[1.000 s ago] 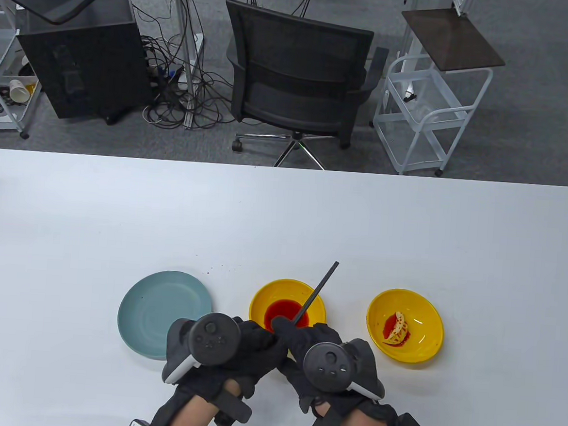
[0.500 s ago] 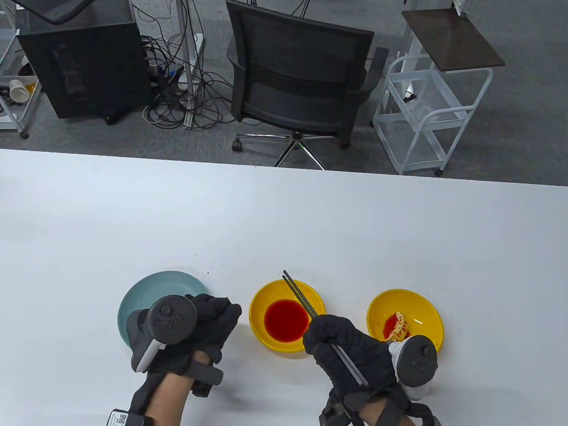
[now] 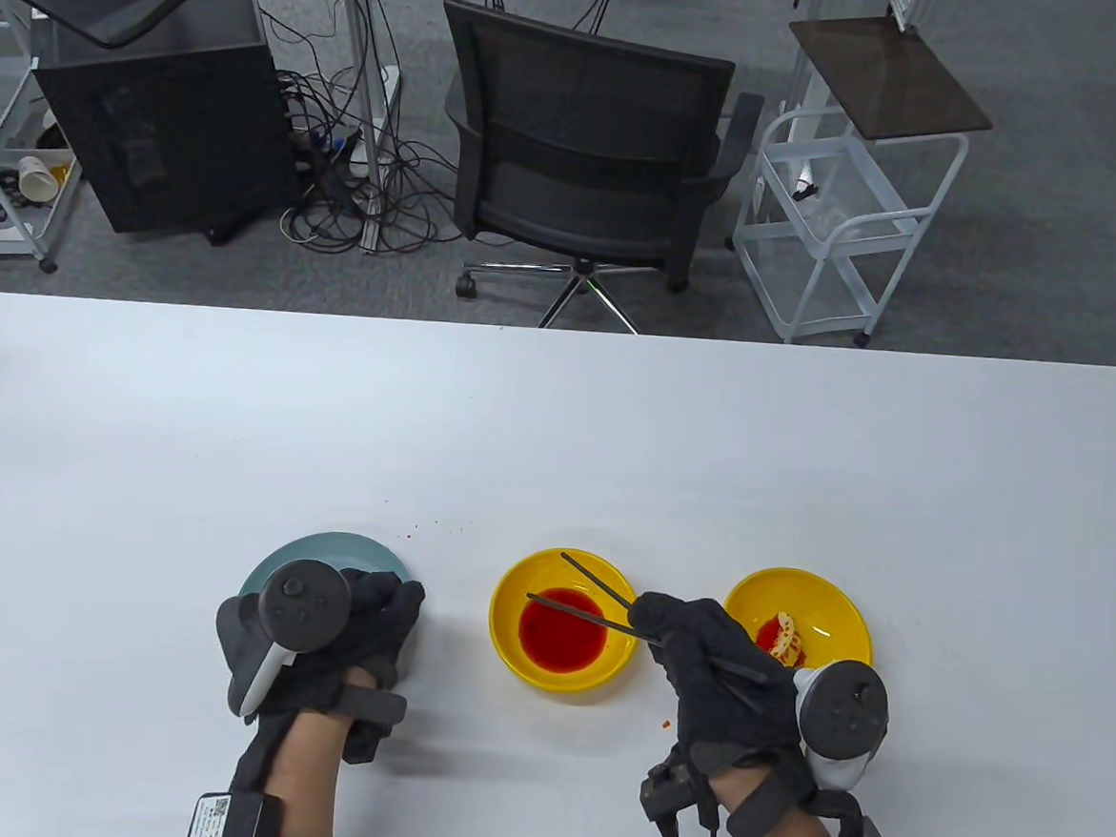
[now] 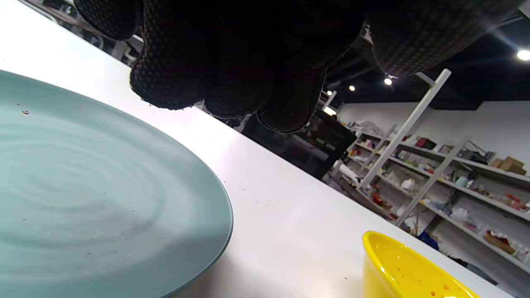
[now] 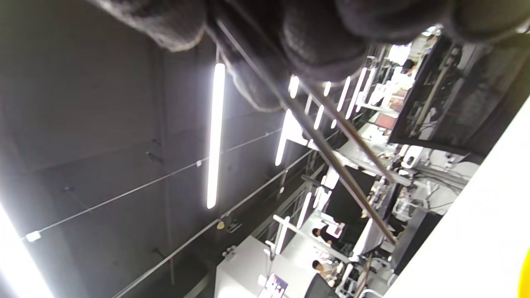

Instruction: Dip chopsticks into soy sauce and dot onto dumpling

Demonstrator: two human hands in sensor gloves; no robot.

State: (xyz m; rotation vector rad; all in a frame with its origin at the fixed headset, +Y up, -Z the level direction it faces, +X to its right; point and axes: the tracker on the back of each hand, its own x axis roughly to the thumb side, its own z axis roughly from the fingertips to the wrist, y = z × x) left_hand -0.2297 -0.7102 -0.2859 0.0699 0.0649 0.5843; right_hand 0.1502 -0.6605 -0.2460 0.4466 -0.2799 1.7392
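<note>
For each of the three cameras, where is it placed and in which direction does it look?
Table view: above, facing down at the table; shows left hand, and right hand holding chopsticks.
Left wrist view: low by the teal plate, facing across the table; gloved fingers on top.
Right wrist view: tilted up toward ceiling lights; fingers and chopsticks.
Shared: table and left wrist views both show the sauce bowl.

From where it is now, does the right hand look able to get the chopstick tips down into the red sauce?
Probably yes. The right hand holds the chopsticks with their tips already over the sauce bowl, and nothing lies between them and the red sauce. The left hand is off by the blue plate.
</note>
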